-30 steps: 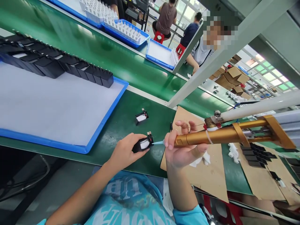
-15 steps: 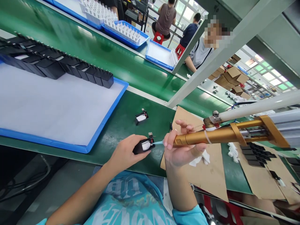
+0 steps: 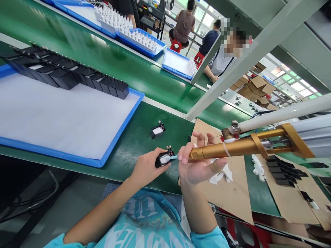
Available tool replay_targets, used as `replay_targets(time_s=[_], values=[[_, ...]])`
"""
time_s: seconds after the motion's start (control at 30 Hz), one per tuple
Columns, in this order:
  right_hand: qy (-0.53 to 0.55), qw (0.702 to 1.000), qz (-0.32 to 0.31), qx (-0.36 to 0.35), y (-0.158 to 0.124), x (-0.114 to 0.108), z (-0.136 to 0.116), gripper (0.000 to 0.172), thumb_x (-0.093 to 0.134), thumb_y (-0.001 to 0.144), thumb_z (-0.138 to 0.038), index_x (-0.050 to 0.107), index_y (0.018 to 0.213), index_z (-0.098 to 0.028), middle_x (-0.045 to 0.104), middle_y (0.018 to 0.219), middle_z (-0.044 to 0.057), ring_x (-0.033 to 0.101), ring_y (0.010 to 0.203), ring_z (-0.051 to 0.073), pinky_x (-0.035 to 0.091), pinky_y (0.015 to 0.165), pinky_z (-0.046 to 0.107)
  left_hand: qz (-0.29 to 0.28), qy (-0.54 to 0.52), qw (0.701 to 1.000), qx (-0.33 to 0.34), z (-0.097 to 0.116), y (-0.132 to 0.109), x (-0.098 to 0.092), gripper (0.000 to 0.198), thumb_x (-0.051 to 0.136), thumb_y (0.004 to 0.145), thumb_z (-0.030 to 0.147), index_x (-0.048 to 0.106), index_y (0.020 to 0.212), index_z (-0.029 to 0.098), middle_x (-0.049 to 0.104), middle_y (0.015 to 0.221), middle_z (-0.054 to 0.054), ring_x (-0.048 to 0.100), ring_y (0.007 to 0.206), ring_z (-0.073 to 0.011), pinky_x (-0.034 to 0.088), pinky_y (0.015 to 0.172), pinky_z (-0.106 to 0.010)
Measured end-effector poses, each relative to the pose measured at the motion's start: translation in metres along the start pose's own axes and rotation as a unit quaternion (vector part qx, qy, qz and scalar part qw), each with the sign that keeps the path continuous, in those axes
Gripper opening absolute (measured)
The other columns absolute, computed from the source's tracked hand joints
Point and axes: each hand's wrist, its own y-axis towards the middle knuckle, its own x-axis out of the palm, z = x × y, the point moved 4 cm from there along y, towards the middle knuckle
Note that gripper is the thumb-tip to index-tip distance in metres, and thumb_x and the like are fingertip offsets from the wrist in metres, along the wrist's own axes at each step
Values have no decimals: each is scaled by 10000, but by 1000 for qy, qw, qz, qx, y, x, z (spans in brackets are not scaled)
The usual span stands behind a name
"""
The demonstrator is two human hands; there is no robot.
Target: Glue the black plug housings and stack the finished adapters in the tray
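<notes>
Between the thumb and fingers of my left hand (image 3: 148,165) is a small black plug housing (image 3: 162,159) with metal prongs on top and a white part inside. My right hand (image 3: 192,160) is wrapped round a gold-coloured glue dispensing gun (image 3: 222,150). The gun's pale blue nozzle (image 3: 173,157) reaches into the housing, its tip over the white part. A second black housing (image 3: 158,130) with a white inside stands on the green bench just beyond my left hand. White crumpled tissue (image 3: 221,173) lies on cardboard below the gun.
At left, a blue-rimmed tray (image 3: 103,160) holds a row of black housings (image 3: 64,76). A slanted metal post (image 3: 207,100) rises from the bench. More black pieces (image 3: 283,170) sit on cardboard at right. Across the bench, a person (image 3: 219,63) sits near trays of white parts (image 3: 143,38).
My left hand has moved slightly right with the housing, closer to the gun. The nozzle tip now reaches over the white part rather than the housing's edge.
</notes>
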Motion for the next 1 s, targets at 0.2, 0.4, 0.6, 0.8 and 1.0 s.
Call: replay_targets(time_s=[0.2, 0.4, 0.6, 0.8, 1.0], values=[[8, 1000, -16, -5, -2, 4, 1, 463, 241, 907, -660, 504, 1061, -311, 580, 1041, 6, 468, 343, 36, 439, 333, 252, 28, -57, 997, 43, 15, 1, 0, 259, 660, 803, 292, 592, 1049, 247, 749, 995, -5, 717, 852, -195, 547, 737, -290], [6, 1000, -28, -11, -2, 5, 0, 486, 212, 896, -693, 488, 921, -293, 564, 1002, -13, 443, 330, 29, 401, 319, 232, 27, -70, 996, 42, 16, 0, 1, 276, 656, 817, 321, 588, 1075, 251, 748, 996, -6, 719, 848, -197, 548, 737, -295], [7, 1000, -7, -10, 1, 2, 0, 572, 213, 853, -734, 491, 1181, -356, 561, 1036, 19, 428, 372, 51, 387, 346, 259, 1, 12, 999, 33, 1, 3, -2, 263, 689, 794, 330, 611, 1028, 238, 720, 980, -31, 683, 880, -227, 530, 775, -342], [32, 999, -14, -13, 17, -19, 3, 522, 338, 855, -688, 533, 1191, -340, 582, 1037, 12, 461, 392, 58, 410, 374, 269, -94, 15, 995, -22, -28, 7, -17, 402, 699, 798, 385, 598, 1161, 244, 686, 1165, -49, 651, 1058, -249, 523, 894, -379], [53, 998, -12, -29, 33, -44, 7, 489, 414, 855, -641, 548, 1203, -324, 593, 1032, 16, 495, 392, 64, 402, 372, 263, -155, -47, 986, -33, -18, 25, -21, 470, 593, 876, 445, 551, 1302, 252, 637, 1321, -51, 617, 1186, -238, 497, 994, -366]])
